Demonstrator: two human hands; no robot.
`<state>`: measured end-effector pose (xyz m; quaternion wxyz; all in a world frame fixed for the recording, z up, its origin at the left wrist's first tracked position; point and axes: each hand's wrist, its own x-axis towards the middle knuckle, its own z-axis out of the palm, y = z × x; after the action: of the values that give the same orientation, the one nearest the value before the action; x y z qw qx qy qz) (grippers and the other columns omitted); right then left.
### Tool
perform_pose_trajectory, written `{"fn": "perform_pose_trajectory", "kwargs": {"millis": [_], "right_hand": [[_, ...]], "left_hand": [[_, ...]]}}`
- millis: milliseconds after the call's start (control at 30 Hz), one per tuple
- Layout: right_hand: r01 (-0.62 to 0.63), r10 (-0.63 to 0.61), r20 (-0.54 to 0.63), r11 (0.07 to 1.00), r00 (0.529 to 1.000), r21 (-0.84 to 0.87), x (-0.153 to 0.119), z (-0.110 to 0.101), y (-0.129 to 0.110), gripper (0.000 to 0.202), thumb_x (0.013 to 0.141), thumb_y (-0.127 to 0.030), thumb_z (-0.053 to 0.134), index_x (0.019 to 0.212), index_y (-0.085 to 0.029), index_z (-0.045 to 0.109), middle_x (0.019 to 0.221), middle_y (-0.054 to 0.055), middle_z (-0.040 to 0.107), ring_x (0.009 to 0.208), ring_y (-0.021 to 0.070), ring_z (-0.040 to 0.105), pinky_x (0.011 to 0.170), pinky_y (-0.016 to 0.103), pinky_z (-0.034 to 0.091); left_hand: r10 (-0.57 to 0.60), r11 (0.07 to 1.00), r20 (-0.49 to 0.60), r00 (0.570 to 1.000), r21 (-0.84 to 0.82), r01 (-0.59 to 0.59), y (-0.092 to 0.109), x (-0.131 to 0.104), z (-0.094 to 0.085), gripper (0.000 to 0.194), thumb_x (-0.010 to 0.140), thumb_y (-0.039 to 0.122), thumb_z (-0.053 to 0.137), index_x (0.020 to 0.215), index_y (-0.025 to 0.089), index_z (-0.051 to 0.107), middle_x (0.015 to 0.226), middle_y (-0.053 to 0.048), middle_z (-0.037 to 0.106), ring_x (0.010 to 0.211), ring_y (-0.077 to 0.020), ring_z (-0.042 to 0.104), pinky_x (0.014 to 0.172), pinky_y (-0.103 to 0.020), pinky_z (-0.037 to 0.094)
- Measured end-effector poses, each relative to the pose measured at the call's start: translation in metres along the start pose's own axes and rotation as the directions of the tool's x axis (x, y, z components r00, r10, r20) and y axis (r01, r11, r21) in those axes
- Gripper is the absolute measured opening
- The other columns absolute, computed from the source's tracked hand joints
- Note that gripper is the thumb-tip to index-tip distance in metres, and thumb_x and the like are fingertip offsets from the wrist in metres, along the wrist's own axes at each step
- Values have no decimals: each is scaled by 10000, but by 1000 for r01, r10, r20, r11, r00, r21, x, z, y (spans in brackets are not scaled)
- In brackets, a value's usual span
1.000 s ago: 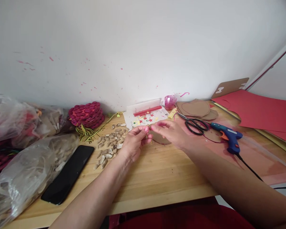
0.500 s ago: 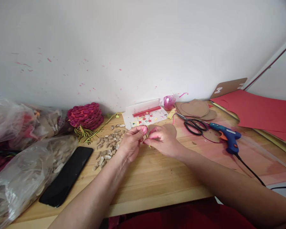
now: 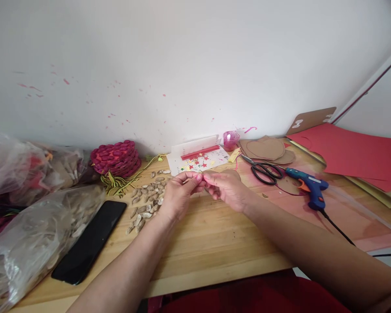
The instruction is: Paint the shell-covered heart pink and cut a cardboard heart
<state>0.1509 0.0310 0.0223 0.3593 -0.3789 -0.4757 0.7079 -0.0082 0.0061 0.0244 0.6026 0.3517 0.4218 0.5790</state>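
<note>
My left hand (image 3: 180,191) and my right hand (image 3: 227,189) meet over the middle of the wooden table, thumbs and fingertips pinched close together. Between them a bit of thin yellowish cord (image 3: 201,172) shows; the fingers hide most of it. Just left of my left hand lie loose peanut shells (image 3: 149,191). Partly covered by my right hand is a brown cardboard piece (image 3: 233,174). Behind the hands, a white paper sheet (image 3: 175,165) carries small red and yellow stars (image 3: 204,164) and a red strip (image 3: 200,152).
To the right lie black-handled scissors (image 3: 263,173), a blue glue gun (image 3: 316,191), cardboard cutouts (image 3: 266,148) and red paper (image 3: 355,150). At left are a phone (image 3: 89,243), a plastic bag of shells (image 3: 42,234) and a stack of magenta shell pieces (image 3: 115,158). A pink cup (image 3: 230,140) stands at the back.
My fingertips have come closer together, and my right hand has turned so its lower fingers show. Less of the cord hangs in sight below the fingers.
</note>
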Motion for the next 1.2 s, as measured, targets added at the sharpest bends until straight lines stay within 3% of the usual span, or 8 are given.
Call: {"fn": "perform_pose_trajectory", "kwargs": {"millis": [100, 200, 300, 433, 600, 733, 1033, 1200], "right_hand": [[-37, 51, -53, 973, 997, 229, 0, 1, -1, 431, 639, -534, 879, 724, -169, 666, 644, -32, 513, 570, 84, 421, 484, 223, 269], [-32, 53, -61, 951, 997, 308, 1, 0, -1, 388, 624, -458, 908, 765, -164, 697, 651, -35, 525, 565, 75, 425, 472, 211, 281], [-22, 44, -74, 960, 996, 280, 2, -2, 0, 375, 585, -399, 930, 774, -158, 714, 642, -34, 536, 564, 76, 446, 468, 209, 294], [39, -13, -133, 979, 991, 200, 3, -2, 0, 422, 581, -494, 909, 766, -164, 721, 688, -20, 579, 555, 78, 495, 463, 216, 307], [240, -266, -175, 959, 948, -152, -1, -3, -6, 387, 739, -560, 783, 822, -183, 753, 670, -1, 619, 581, 106, 519, 519, 251, 396], [347, -383, -123, 906, 915, -244, 0, -8, -8, 371, 795, -550, 739, 825, -181, 755, 688, 16, 636, 631, 130, 552, 548, 261, 445], [385, -431, -141, 884, 891, -266, 3, -12, -8, 372, 791, -559, 749, 822, -189, 726, 784, 44, 676, 748, 166, 617, 531, 244, 471], [258, -263, -118, 964, 957, -60, 3, -11, -6, 370, 781, -535, 767, 890, -181, 764, 917, 73, 723, 736, 145, 631, 536, 238, 460]], "left_hand": [[31, 996, 37, 999, 84, -34, -2, -1, -2, 333, 633, 360, 927, 801, 131, 753, 707, -32, 739, 614, -104, 658, 649, -225, 543], [29, 993, 46, 999, 117, -34, -4, -1, -1, 323, 625, 343, 932, 798, 134, 756, 710, -20, 737, 586, -94, 645, 637, -226, 542], [-20, 996, 31, 999, 85, 17, -2, -1, 1, 385, 559, 361, 960, 781, 126, 751, 696, -24, 731, 579, -99, 651, 613, -219, 542], [-95, 996, -15, 995, 2, 95, 0, 1, 0, 439, 498, 369, 982, 747, 109, 732, 624, -23, 694, 528, -87, 618, 536, -183, 518], [-153, 987, -45, 987, -49, 151, 1, 6, -5, 344, 571, 274, 959, 751, 87, 733, 641, -42, 691, 493, -71, 591, 467, -156, 491], [-186, 980, -55, 981, -82, 181, 1, 8, -5, 251, 633, 203, 922, 749, 76, 739, 662, -54, 695, 499, -70, 589, 452, -151, 489], [-209, 977, 39, 977, -25, 210, 2, 4, -3, 350, 546, 279, 973, 712, 74, 743, 633, -58, 682, 500, -66, 563, 454, -156, 446], [-167, 986, 17, 986, 26, 166, 2, 2, -2, 380, 537, 327, 973, 708, 80, 741, 642, -61, 686, 503, -72, 564, 460, -171, 445]]}}
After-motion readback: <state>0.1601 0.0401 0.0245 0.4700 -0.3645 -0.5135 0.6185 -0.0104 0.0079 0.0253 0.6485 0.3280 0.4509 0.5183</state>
